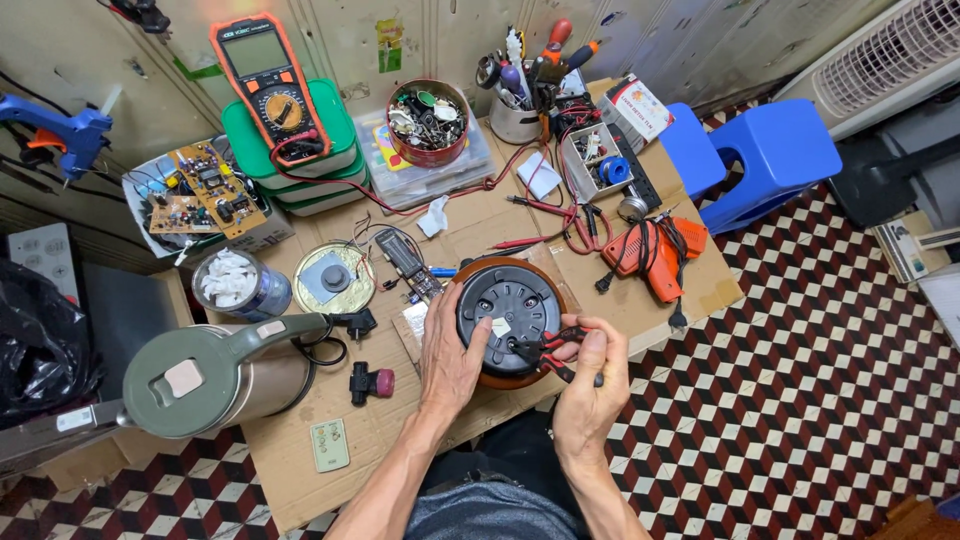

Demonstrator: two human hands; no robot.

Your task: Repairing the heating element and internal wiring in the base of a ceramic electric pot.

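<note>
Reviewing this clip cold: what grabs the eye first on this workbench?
At centre, the left hand steadies a round black appliance base with an orange-brown rim, while the right hand holds red-handled pliers against its underside. At lower left lies a grey-green electric kettle, and at the back an orange multimeter rests on stacked green boxes. All sits on a cardboard-covered table above a checkered floor.

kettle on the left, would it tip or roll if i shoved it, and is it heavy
The kettle seems to lie on its side on the cardboard, so its rounded body would probably roll rather than tip. Its metal-looking wall suggests it is stiff, likely fairly light if empty, though the contents are hidden. The smooth wall may be slippery; the handle looks the safer hold.
</note>
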